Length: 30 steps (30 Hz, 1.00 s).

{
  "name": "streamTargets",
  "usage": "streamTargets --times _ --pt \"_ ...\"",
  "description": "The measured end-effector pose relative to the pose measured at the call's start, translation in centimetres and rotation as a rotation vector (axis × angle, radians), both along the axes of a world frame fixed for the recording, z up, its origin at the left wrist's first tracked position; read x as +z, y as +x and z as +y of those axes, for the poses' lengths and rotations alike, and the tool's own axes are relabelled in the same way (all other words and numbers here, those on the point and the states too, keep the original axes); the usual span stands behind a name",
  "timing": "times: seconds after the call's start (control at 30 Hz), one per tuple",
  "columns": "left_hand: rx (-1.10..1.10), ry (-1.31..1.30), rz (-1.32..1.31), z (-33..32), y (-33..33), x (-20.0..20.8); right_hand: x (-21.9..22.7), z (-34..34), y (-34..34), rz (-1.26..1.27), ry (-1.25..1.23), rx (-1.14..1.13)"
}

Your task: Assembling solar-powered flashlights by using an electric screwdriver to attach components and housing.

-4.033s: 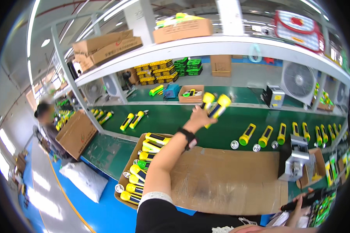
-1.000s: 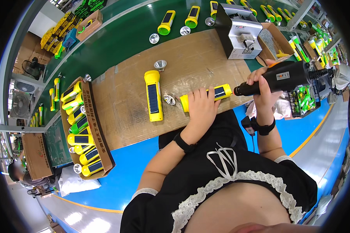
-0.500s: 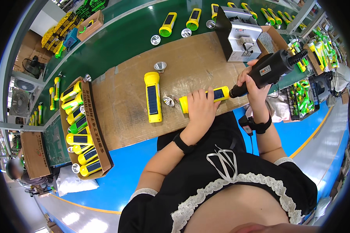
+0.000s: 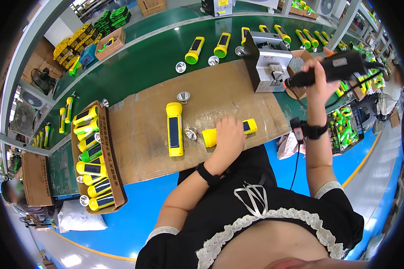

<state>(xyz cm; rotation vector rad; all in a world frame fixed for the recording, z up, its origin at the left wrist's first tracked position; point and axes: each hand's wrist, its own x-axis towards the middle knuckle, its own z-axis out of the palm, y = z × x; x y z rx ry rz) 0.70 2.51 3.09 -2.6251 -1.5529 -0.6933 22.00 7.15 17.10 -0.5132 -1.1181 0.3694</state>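
My left hand (image 4: 230, 136) lies over a yellow flashlight (image 4: 209, 138), its fingers wrapped round the barrel and holding it down on the cardboard. The flashlight's wide head points left, and part of a dark solar panel shows beyond my fingers. Raised at the right, my right hand (image 4: 319, 83) is closed round a black electric screwdriver (image 4: 343, 66). Its tip is close to the front of a grey screw feeder (image 4: 269, 67); whether they touch I cannot tell. Another yellow flashlight (image 4: 175, 132) lies lengthwise to the left, with silver reflectors (image 4: 191, 134) beside and above it.
A cardboard box (image 4: 113, 166) full of flashlights stands at the left edge of the cardboard sheet (image 4: 139, 139). More flashlights (image 4: 194, 50) with reflectors line the green bench behind. An open carton (image 4: 300, 56) sits behind the feeder, and a black crate (image 4: 345, 127) of green-yellow parts stands lower right.
My right hand has lifted the screwdriver off the flashlight's end, up and right toward the feeder. My left hand still holds the flashlight. The whole view has shifted slightly.
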Motion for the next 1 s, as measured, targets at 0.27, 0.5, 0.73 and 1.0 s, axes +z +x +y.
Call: streamTargets --times 0.27,0.5,0.73,1.0 --pt "-0.19 -0.21 -0.221 1.1 1.5 -0.1 -2.7 6.7 2.3 -0.131 -0.143 -0.117" --pt "-0.124 -0.247 -0.29 1.2 1.6 -0.1 -2.0 6.4 1.7 -0.201 -0.284 -0.083" --pt "-0.166 -0.133 -0.341 0.3 1.9 -0.3 -4.2 -1.5 -1.8 -0.034 -0.177 0.242" --pt "-0.153 -0.091 -0.33 0.3 1.7 -0.7 -5.4 -3.9 -4.4 -0.069 -0.197 0.305"
